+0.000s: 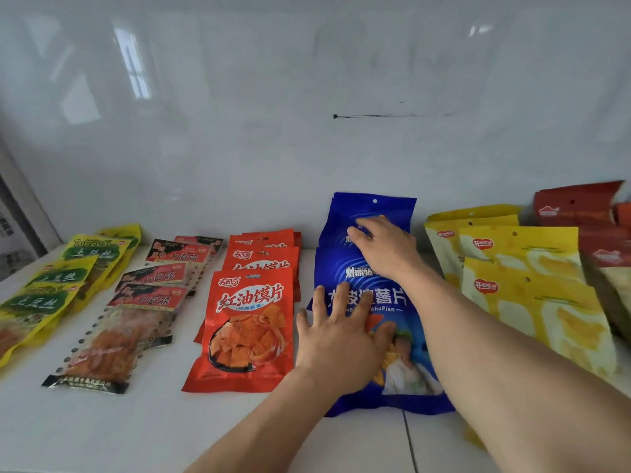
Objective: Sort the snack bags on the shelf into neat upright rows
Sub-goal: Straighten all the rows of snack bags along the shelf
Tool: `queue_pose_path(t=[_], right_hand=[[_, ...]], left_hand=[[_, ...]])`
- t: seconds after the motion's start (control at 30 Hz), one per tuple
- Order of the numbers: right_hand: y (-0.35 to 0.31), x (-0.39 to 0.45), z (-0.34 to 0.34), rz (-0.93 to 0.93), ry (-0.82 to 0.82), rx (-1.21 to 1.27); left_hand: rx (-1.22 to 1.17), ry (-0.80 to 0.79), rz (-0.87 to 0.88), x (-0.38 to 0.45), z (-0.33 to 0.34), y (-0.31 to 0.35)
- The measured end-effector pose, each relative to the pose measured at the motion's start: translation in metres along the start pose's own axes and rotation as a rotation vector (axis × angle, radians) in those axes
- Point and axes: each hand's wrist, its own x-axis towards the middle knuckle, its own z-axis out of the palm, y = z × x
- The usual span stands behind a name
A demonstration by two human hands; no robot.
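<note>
1. Obs: the white shelf point(102, 431) carries six columns of snack bags, each overlapping front to back. From the left: green-and-yellow bags point(41, 302), clear bags with black-and-red labels point(143, 302), red bags point(252, 322), blue bags point(372, 298), pale yellow bags point(532, 295), and dark red bags point(587, 216) at the far right by the glossy back wall point(307, 131).
2. The left hand point(341, 336) lies flat with fingers spread on the front blue bag, pressing on its left half, just beside the nearest red bag.
3. The right hand point(382, 247) reaches further back and rests on the upper part of a rear blue bag, fingers bent over its face. I cannot tell whether it pinches the bag or only presses it.
4. My reading: the step in hand is squaring up the blue column.
5. To do it well, I would hold the front bag down with the left hand as an anchor, so it does not slide into the red column.
6. I would nudge the rear bag with the right hand until its side edges line up with the front bag's.
7. Risk: the film looks slick; a hard push may skew the whole stack. Small corrections are better.
8. Gaps to the red and pale yellow columns look uneven; I would check them afterwards.
</note>
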Motion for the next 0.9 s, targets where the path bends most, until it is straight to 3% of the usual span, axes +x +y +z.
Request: queue_pose_path(t=[0.1,0.27,0.37,0.47,0.67,0.9], right_hand=[[0.005,-0.018,-0.012,0.038,0.116,0.024],[0.014,-0.057,-0.019,0.211,0.173,0.125],[0.018,-0.074,-0.018,0.267,0.227,0.176],[0.021,-0.081,-0.02,0.197,0.271,0.194],[0.017,-0.082,-0.023,0.224,0.241,0.298],[0.021,-0.094,-0.011,0.431,0.114,0.652]], left_hand=[[-0.118,0.067,-0.026,0.0,-0.006,0.002],[-0.403,0.208,-0.13,0.007,-0.023,-0.005],[-0.573,0.178,-0.173,0.014,-0.031,-0.008],[-0.687,0.088,-0.207,0.015,-0.027,-0.009],[-0.723,0.094,-0.214,0.013,-0.018,-0.006],[-0.799,0.117,-0.279,0.02,-0.016,-0.006]])
